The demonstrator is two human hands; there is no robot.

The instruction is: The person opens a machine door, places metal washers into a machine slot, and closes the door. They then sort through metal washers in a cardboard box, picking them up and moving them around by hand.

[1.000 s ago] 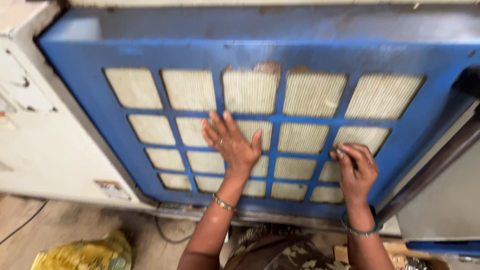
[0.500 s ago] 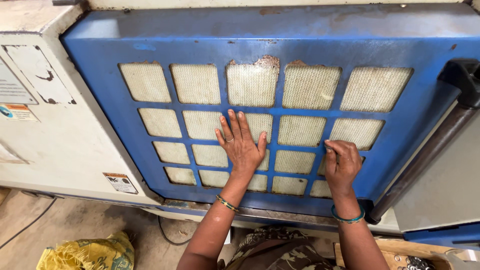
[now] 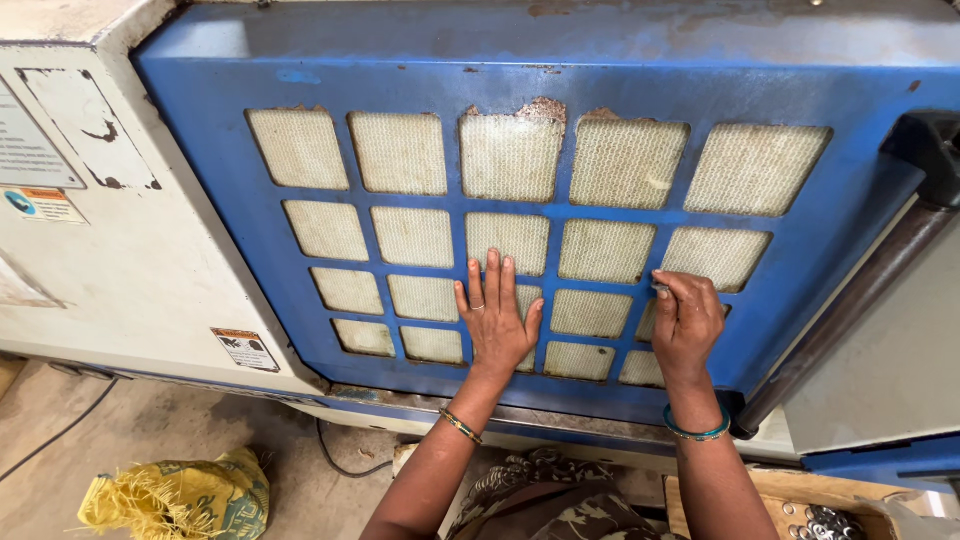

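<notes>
**Hands on blue grille panel**

Left hand (image 3: 497,320) flat, fingers spread, on blue panel (image 3: 560,70) over mesh squares (image 3: 510,158); right hand (image 3: 686,322) pinching at a bar beside the lower right squares, fingers curled; white cabinet (image 3: 130,270) left; yellow sack (image 3: 180,495) on floor; box of washers (image 3: 825,520) bottom right.

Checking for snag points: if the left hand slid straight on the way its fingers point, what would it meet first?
Probably the blue crossbar just above the left hand, whose fingertips lie on a mesh window of the grille; depth looks flat.
</notes>
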